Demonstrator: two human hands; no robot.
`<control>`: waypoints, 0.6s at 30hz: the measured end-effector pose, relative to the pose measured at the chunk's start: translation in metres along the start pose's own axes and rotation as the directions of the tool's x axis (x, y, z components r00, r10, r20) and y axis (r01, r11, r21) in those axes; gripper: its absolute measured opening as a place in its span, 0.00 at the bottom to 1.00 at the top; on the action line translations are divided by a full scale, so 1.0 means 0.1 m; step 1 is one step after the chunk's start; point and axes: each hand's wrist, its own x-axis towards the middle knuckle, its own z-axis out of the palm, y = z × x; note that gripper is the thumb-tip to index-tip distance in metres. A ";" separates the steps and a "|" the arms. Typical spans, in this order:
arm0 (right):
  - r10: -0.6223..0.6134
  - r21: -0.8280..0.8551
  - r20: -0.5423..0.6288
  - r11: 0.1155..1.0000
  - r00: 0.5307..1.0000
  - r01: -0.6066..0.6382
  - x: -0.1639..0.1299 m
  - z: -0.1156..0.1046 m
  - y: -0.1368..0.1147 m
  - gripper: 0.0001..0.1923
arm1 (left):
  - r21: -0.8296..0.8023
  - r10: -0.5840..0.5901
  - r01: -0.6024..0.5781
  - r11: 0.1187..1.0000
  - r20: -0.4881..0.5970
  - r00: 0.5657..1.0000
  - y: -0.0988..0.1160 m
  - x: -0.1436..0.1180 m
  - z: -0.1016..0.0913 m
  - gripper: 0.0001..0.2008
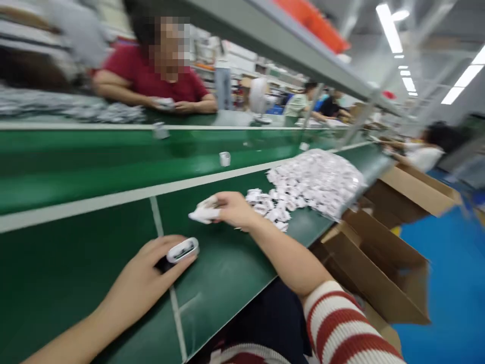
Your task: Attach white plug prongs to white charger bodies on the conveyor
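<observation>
A person's left grip [146, 269] is pinching a white-rimmed oval casing [173, 254] over the green table [94, 263], the right grip [235, 210] is pinching a blurred white part [205, 214], heaped white pieces [322, 177] are lying nearby, open cardboard boxes [382, 268] are standing alongside.

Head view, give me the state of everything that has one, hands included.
Left hand, gripping the white-rimmed part
White-rimmed part, held, oval end showing
Right hand, gripping a white item
White item, held, outline blurred
White pile, heaped, loose pieces beside it
Nearest cardboard box, open-topped
Ceiling light, lit
</observation>
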 end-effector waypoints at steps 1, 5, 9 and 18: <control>0.038 0.051 0.046 0.998 0.998 -0.040 0.02 0.00 -0.02 0.14 | -0.048 -0.024 0.024 0.999 0.005 1.000 -0.04 -0.02 0.01 0.21; 0.085 0.100 0.130 0.990 0.988 -0.098 0.06 0.00 -0.11 0.18 | -0.142 -0.024 0.021 0.990 -0.021 0.999 -0.07 0.00 -0.02 0.18; 0.061 0.075 0.125 0.995 0.990 -0.070 -0.01 0.09 -0.14 0.19 | -0.185 -0.037 0.035 0.982 -0.007 0.999 -0.02 0.01 -0.04 0.15; -0.184 0.048 0.161 0.983 0.970 0.179 -0.12 0.18 -0.17 0.18 | -0.225 -0.012 0.009 0.974 -0.009 1.000 -0.05 0.00 -0.06 0.15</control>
